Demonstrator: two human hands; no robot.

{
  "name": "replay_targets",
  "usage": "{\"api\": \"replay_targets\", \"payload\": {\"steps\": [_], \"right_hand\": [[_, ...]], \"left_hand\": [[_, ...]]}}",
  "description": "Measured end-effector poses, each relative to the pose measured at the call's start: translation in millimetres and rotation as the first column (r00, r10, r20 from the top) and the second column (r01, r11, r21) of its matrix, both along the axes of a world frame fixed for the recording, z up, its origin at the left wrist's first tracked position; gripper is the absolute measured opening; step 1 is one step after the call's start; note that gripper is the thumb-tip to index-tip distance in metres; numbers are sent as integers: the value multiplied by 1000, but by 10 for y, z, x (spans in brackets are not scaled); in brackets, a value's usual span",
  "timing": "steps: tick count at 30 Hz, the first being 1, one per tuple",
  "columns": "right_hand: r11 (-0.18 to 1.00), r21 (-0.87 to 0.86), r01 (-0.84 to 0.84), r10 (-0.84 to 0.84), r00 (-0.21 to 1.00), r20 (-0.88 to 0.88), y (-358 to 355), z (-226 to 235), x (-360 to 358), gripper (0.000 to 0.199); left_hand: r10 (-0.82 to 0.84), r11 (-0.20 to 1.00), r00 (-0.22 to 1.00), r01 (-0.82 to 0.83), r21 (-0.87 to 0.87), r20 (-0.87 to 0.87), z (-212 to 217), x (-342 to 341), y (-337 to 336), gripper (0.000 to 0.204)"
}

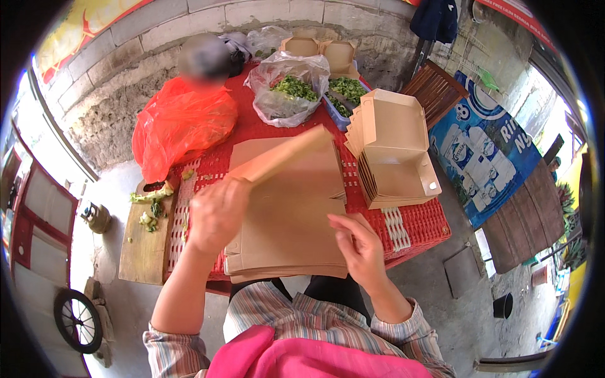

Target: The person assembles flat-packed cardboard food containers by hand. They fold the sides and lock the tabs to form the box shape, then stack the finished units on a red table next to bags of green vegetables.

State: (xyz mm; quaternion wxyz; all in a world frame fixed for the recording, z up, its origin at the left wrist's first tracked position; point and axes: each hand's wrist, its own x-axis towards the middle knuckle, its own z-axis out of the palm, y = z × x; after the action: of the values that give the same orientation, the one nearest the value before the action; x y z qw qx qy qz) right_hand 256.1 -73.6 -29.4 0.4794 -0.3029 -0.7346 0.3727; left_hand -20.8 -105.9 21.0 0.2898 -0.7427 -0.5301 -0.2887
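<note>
My left hand point(220, 211) grips a brown cardboard box blank point(287, 156), raised at a slant and seen nearly edge-on. Beneath it lies a stack of flat box blanks point(287, 236) at the table's front. Over that stack's right edge hovers my right hand point(359, 246), fingers apart and holding nothing. To the right, several folded cardboard boxes point(394, 151) are nested together with their lids raised.
A red woven table point(416, 233) carries an orange-red plastic bag point(183, 120), a clear bag of chopped greens point(290, 88) and a blue tub of greens point(343, 94). On the left rests a wooden cutting board point(142, 249) with vegetable scraps. A wooden chair point(435, 91) stands behind the boxes.
</note>
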Motion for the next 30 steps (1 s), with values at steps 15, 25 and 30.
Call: {"api": "replay_targets", "payload": {"steps": [15,25,30], "right_hand": [[954,280,111,-159,975,156,381,904,-596,17],[725,494,-481,9,723,690,128,202,-243,25],[761,450,-467,26,716,698,132,154,-155,26]], "left_hand": [[-184,967,450,-76,243,874,-261,412,-165,62],[-32,822,969,165,-545,245,-253,398,-714,18],[-54,891,935,203,-406,350,-356,448,-736,13]]}}
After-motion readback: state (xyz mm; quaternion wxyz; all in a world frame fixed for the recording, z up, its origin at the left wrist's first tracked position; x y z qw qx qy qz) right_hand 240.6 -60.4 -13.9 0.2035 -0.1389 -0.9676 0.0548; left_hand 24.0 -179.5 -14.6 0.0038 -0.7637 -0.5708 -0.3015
